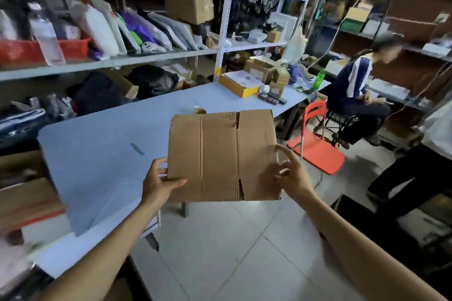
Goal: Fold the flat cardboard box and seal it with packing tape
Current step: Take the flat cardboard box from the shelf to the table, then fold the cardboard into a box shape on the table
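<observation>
- The cardboard box (pixel 223 156) is flat and unfolded, held up in the air in front of the person, beyond the near right corner of the table (pixel 102 159) and over the tiled floor (pixel 232 247); it rests on nothing.
- The left hand (pixel 160 182) grips the box's lower left corner, thumb laid across the front face and fingers curled behind, so that side is pinched firmly.
- The right hand (pixel 292 173) is half open at the lower right edge, fingers spread on or just beside the cardboard; the blur makes it hard to tell how tight that hold is.
- Gripping opposite edges like this likely lets the person push the sides toward each other and pop the flat sheet open into a tube, so this seems to be the very start of folding.
- The creases and the flap slots at top and bottom face the camera, which suits checking where the folds go.
- A roll of tape (pixel 199 111) peeks out just behind the box's top edge, sitting on the table toward its far side, untouched and well within reach for sealing.
- No flap is folded and no tape applied, so nearly all the task is left.
</observation>
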`<control>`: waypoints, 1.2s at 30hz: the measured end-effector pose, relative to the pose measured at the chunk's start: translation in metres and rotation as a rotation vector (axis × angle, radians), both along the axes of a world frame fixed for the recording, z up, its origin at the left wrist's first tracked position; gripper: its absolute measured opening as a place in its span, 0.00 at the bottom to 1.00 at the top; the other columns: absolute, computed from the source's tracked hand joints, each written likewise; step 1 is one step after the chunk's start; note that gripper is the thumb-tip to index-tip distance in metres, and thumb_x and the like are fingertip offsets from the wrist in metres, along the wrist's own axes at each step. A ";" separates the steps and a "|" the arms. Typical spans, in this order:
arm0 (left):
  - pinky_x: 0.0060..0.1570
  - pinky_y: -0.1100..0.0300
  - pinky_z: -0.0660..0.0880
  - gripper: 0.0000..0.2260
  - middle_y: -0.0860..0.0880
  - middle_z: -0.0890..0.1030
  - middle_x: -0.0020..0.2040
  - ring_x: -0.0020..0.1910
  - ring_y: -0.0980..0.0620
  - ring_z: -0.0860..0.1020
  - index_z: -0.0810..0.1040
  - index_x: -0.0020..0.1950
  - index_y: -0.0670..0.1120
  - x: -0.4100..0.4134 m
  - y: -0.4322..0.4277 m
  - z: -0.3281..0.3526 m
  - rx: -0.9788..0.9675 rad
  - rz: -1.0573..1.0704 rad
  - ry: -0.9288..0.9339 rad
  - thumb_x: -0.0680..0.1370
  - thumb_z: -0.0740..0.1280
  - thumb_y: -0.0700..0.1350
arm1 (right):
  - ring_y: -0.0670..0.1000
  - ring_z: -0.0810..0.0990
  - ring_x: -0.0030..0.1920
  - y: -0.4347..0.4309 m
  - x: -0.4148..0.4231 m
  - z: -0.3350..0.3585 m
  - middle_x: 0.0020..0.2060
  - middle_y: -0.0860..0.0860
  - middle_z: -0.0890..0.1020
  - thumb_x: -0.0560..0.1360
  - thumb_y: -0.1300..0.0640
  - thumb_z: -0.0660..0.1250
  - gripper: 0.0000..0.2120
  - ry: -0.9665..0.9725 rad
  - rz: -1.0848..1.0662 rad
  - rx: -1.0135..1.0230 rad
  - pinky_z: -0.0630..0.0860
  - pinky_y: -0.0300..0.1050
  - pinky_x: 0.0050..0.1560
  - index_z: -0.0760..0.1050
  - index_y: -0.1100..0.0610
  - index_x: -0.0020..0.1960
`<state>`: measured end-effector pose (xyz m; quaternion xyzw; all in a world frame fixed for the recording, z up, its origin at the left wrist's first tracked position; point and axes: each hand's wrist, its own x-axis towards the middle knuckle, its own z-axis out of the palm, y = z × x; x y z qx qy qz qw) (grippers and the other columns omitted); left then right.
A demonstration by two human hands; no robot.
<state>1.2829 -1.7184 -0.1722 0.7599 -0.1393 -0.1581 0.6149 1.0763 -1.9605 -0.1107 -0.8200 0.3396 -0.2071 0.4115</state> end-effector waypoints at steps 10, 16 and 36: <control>0.50 0.55 0.73 0.29 0.47 0.76 0.54 0.51 0.47 0.75 0.70 0.65 0.48 0.141 -0.111 -0.017 0.027 0.232 0.033 0.67 0.77 0.38 | 0.60 0.79 0.35 -0.167 0.210 -0.022 0.34 0.55 0.77 0.66 0.72 0.72 0.37 0.063 0.258 0.058 0.80 0.57 0.40 0.68 0.43 0.67; 0.49 0.54 0.74 0.32 0.47 0.76 0.54 0.51 0.47 0.76 0.70 0.62 0.49 0.206 -0.129 -0.035 0.094 0.453 0.087 0.63 0.80 0.40 | 0.59 0.82 0.36 -0.214 0.347 -0.050 0.36 0.57 0.81 0.67 0.68 0.69 0.34 0.075 0.502 0.093 0.79 0.52 0.40 0.68 0.39 0.65; 0.54 0.44 0.78 0.39 0.44 0.80 0.52 0.51 0.45 0.80 0.72 0.61 0.49 0.331 -0.136 -0.083 0.131 0.693 0.330 0.52 0.78 0.55 | 0.55 0.84 0.41 -0.220 0.579 -0.109 0.39 0.64 0.84 0.64 0.74 0.75 0.39 0.352 0.804 0.288 0.82 0.44 0.46 0.68 0.49 0.69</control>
